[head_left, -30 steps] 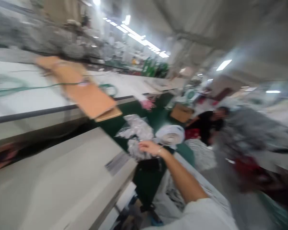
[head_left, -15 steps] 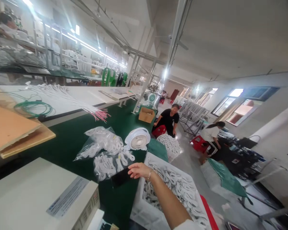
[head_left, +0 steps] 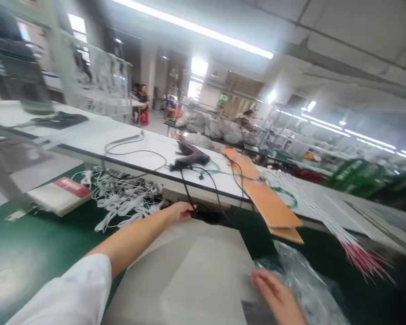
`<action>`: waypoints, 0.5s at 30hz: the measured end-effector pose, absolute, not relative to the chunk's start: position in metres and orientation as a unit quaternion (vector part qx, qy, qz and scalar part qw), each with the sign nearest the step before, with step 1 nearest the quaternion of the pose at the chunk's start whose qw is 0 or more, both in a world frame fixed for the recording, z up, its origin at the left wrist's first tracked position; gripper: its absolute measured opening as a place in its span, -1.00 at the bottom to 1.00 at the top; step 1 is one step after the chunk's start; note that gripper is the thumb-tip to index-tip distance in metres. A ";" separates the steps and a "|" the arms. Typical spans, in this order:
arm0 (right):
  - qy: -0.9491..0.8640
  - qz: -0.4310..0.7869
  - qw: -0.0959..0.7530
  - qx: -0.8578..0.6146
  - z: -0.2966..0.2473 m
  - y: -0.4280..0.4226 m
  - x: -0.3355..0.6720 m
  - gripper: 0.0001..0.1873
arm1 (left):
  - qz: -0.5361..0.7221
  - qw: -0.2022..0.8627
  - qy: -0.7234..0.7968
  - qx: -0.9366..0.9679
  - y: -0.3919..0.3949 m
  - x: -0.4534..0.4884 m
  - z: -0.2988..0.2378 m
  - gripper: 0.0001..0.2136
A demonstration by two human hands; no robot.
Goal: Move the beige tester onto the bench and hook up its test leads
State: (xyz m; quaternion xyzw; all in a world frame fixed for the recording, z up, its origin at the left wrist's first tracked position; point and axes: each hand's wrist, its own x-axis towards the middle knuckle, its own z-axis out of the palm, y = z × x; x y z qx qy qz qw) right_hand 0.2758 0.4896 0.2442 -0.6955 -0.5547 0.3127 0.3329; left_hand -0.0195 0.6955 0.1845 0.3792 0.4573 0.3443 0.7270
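Several lights (head_left: 196, 29) shine above the green table (head_left: 6, 253) and grey box (head_left: 203, 275).

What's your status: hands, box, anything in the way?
Left hand at far edge of grey box, by black cable; grip unclear. Right hand at box's right edge, grip unclear. Plastic bag close beside right hand.

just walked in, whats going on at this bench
A person is leaning over a pale grey box on a green surface. The left hand reaches to the box's far edge, beside a black cable; its grip is too blurred to tell. The right hand is at the box's right edge, next to a clear plastic bag. White cables lie heaped beyond the left forearm, and orange boards overhang the white table.
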 end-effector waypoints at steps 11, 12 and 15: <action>-0.607 0.479 0.230 -0.592 0.190 0.702 0.063 -0.76 | 0.414 0.600 0.484 0.485 0.716 -0.071 0.159 -0.70; -0.591 0.491 0.222 -0.601 0.186 0.710 0.059 -0.75 | 0.430 0.573 0.498 0.488 0.721 -0.086 0.149 -0.70; -0.540 0.505 0.200 -0.643 0.176 0.731 0.051 -0.65 | 0.468 0.505 0.547 0.476 0.721 -0.135 0.101 -0.70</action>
